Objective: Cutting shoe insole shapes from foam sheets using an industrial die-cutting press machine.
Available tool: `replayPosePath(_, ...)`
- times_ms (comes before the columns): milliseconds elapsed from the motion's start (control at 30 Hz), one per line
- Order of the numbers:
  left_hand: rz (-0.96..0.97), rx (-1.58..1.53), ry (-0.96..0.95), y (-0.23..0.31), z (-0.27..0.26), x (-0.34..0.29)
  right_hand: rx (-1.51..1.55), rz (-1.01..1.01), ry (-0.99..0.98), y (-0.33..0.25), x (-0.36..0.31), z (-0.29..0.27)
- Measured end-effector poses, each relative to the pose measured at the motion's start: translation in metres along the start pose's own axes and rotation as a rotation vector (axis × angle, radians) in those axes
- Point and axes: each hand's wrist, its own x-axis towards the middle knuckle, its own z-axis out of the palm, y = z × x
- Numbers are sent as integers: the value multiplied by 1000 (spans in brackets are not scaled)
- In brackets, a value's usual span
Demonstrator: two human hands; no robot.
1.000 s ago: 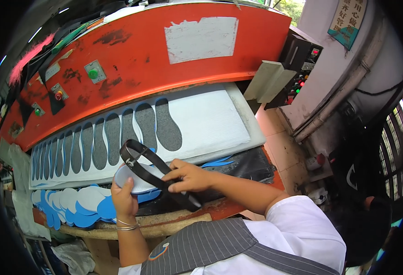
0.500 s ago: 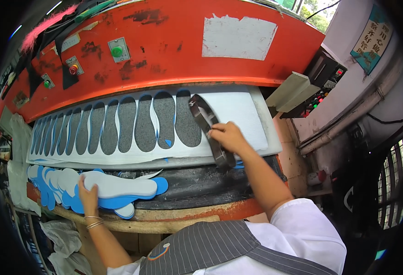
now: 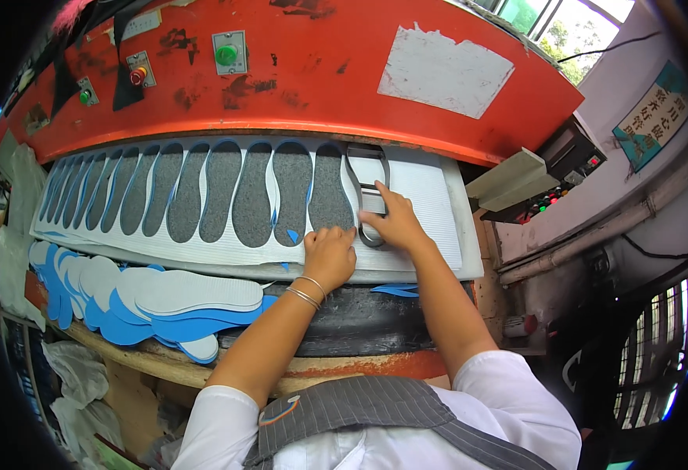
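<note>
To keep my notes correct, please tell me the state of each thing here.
Cutter: lying on the sheet.
Sheet: partly cut, sole-shaped holes in row.
Cut soles: heaped, overlapping.
Left hand: fingers bent, beside cutter's near end.
Right hand: thumb and forefinger apart, at cutter.
Lamps: some lit, red and green.

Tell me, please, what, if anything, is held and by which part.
The right hand holds the sole-shaped cutter by its right side; whether the left hand grips it is unclear.
</note>
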Motion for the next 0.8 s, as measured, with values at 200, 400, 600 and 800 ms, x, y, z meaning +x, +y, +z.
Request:
replayPosePath(200,78,-5,51,-12,3,14,-30,-369,24,23,-14,9)
replayPosePath(400,66,-88,-11,-13,6,17,-26,-358,-4,31,-11,5)
replayPosePath(600,87,-75,-46,-26,-4,19,-92,-349,-6,11,-10,8)
replayPosePath(800,-59,-395,-110,-60,-72,40,-230,-314,-27,-46,-5,-29)
